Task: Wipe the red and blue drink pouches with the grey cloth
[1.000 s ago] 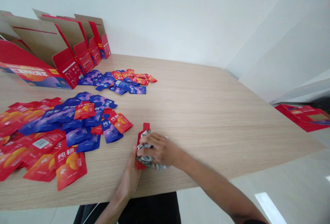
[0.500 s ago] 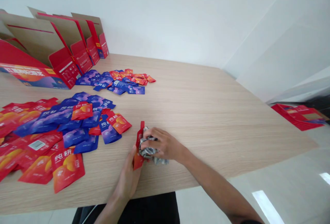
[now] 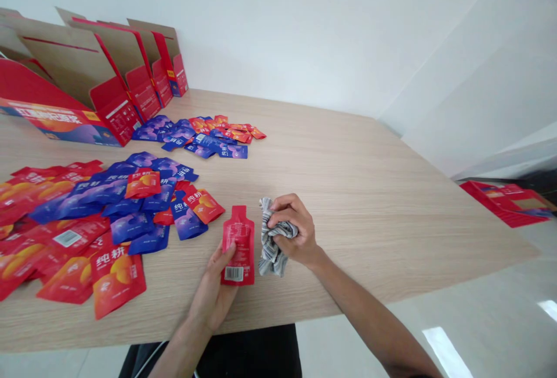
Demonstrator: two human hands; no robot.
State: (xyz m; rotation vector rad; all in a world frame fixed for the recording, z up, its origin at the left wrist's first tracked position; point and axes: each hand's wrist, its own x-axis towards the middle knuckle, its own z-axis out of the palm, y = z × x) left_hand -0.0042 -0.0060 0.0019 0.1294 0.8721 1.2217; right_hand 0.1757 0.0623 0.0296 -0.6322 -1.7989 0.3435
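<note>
**First:** And there, by the near edge of the bench [image 3: 357,192], a red pouch [image 3: 243,238] was held by the left hand [image 3: 215,285], its neck pointed toward the back edge!

**Second:** How was it gripped?

**First:** It was pinched along its left side, the thumb laid over the printed face, the other fingers mostly hidden behind. A barcode [image 3: 234,273] was shown low on that face, at the end closest to the near edge. Whether the pouch was lifted off the surface could not be told.

**Second:** And the right hand [image 3: 300,230]?

**First:** A striped cloth [image 3: 270,250] was bunched and pinched there between thumb and fingers! It was held just right of the pouch, a narrow gap between them.

**Second:** What was seen over on the left?

**First:** A big overlapping pile of red and blue pouches [image 3: 119,276], spread well inward from the near edge. Nearer the back edge, a smaller cluster of pouches [image 3: 209,141] was set out; past it, in the back left corner, open red cartons [image 3: 65,70] were lined up, brown flaps raised.

**Second:** And beyond the right edge, another carton [image 3: 500,198] could be spotted, also red!
</note>
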